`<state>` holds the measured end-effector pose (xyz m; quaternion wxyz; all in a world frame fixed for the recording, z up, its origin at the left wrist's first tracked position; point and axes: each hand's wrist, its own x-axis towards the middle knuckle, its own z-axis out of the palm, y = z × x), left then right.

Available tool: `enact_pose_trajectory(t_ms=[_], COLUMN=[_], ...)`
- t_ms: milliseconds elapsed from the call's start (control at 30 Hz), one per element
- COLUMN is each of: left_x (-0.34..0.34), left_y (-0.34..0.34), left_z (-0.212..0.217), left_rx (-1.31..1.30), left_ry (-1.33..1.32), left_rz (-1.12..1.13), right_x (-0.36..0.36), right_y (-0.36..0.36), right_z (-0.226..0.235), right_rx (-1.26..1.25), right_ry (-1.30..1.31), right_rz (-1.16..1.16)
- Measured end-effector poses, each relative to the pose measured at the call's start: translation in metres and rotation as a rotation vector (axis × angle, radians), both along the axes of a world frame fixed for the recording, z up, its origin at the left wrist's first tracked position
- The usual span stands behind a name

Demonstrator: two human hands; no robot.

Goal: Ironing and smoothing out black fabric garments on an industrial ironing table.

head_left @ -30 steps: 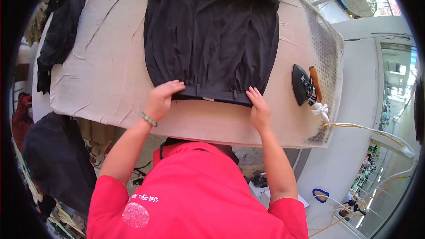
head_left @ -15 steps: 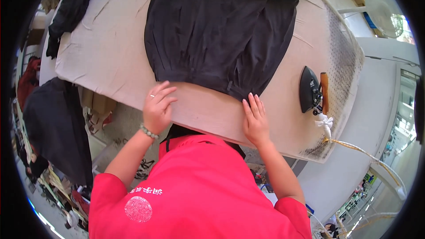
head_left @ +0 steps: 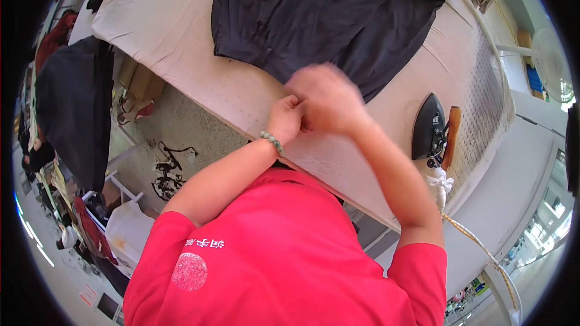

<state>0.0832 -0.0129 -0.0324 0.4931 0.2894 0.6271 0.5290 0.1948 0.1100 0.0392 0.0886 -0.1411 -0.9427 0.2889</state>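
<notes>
A black garment point(head_left: 314, 18) with a gathered waistband lies spread over the pale, cloth-covered table. At its near edge my two hands come together. My left hand point(head_left: 286, 123), with a beaded bracelet at the wrist, has its fingers curled in a pinch; whatever may be in them is hidden. Over the waistband, my right hand point(head_left: 329, 98) is smeared by motion and partly overlaps the left fingertips, so its grip does not show. To the right of the hands, a black iron point(head_left: 428, 125) with a wooden handle rests on the table.
The ironing table point(head_left: 157, 36) has a speckled, worn right side. A cord point(head_left: 477, 247) runs down from the iron. Black cloth point(head_left: 75, 115) hangs at the left, near a cardboard box point(head_left: 142, 84) under the table. A white fan point(head_left: 551, 66) stands at the far right.
My left hand has moved right from the table edge, and my right hand has left the waistband corner to meet it. The view has shifted, while the iron stays on the table.
</notes>
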Motion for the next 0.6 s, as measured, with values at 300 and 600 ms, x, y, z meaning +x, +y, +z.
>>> enact_pose_trajectory(t_ms=[300,600], left_x=[-0.006,-0.009], left_y=[0.002,0.007], left_z=[0.022,0.017], left_rx=[-0.342,-0.405], left_ry=[-0.468,-0.495], left_rz=[0.044,-0.015], right_x=[0.18,0.226], right_y=[0.065,-0.002], right_z=[0.031,0.029], right_rx=[0.596,0.01], right_ry=[-0.365,-0.588], right_rz=[-0.974,-1.359])
